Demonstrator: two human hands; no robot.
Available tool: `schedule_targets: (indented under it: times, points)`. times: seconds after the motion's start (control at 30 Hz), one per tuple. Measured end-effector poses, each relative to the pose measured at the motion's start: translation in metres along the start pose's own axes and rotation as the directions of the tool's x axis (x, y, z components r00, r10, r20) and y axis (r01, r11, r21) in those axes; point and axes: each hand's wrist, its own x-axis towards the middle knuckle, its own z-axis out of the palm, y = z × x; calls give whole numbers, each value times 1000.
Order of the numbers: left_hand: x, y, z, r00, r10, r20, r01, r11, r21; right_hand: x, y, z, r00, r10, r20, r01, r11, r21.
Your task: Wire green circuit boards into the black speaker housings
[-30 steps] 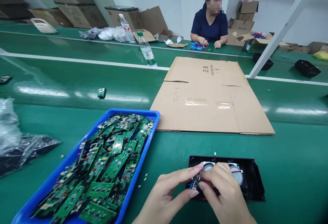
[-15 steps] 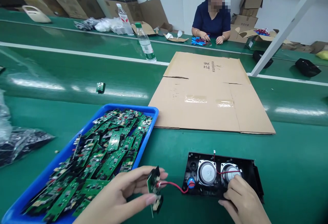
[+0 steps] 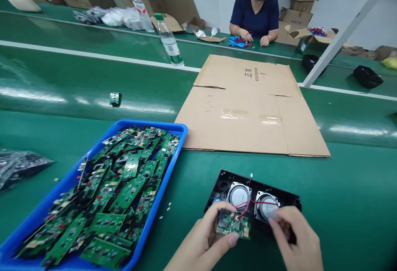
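Your left hand [image 3: 201, 242], low in the frame just right of center, pinches a small green circuit board [image 3: 233, 225] between thumb and fingers [image 3: 231, 239], holding it flat over the near edge of the black speaker panel [image 3: 288, 200]. A red wire [image 3: 245, 209] runs from the board up across the two round speakers [image 3: 238, 194] set side by side in that panel. Your right hand [image 3: 294, 238], at the lower right, rests on the panel's right part, its fingertips closed together at the rim of the right-hand speaker; what they grip, if anything, is too small to tell. The panel lies on the green counter [image 3: 356, 205].

To the left of your hands, a blue tray [image 3: 161, 196] is heaped with green circuit boards. Above the panel, mid-frame, a flattened cardboard sheet [image 3: 248, 109] lies on the counter. A clear water bottle [image 3: 167, 41] stands upright in the upper left of center. At the top of the frame, a person in a dark blue top [image 3: 256, 12] sits at the far side, hands on a small blue and red bundle.
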Motion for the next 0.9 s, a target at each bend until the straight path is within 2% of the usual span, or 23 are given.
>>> schedule_targets:
  times: [0.1,0.23,0.3,0.37,0.47,0.53,0.63,0.77,0.9]
  points:
    - [2,-1,1,995,68,-74,-63,995,73,7,7,-10,996,88,-35,-89,995,-40]
    - [6,-1,1,996,58,-66,-51,993,106,14,6,-8,1000,5,-18,-4,1000,29]
    - [7,-1,1,997,36,-62,-30,995,92,16,3,-5,999,31,-34,-28,996,80]
    - [8,-2,1,996,28,-82,-23,998,62,16,0,-1,990,140,-23,-136,982,128]
    - [9,-3,4,994,39,-100,-33,998,62,15,-2,3,942,323,88,-335,916,221]
    - [10,-4,6,992,59,-109,-49,995,90,15,-3,5,921,361,149,-389,879,276]
    - [10,-4,7,990,91,-111,-75,987,142,17,-7,8,944,299,140,-328,898,294]
    - [9,1,5,983,151,-105,-123,964,238,23,-15,12,997,52,64,-69,950,305]
    - [8,4,6,968,219,-122,-175,938,301,27,-18,13,993,-113,46,93,946,311]
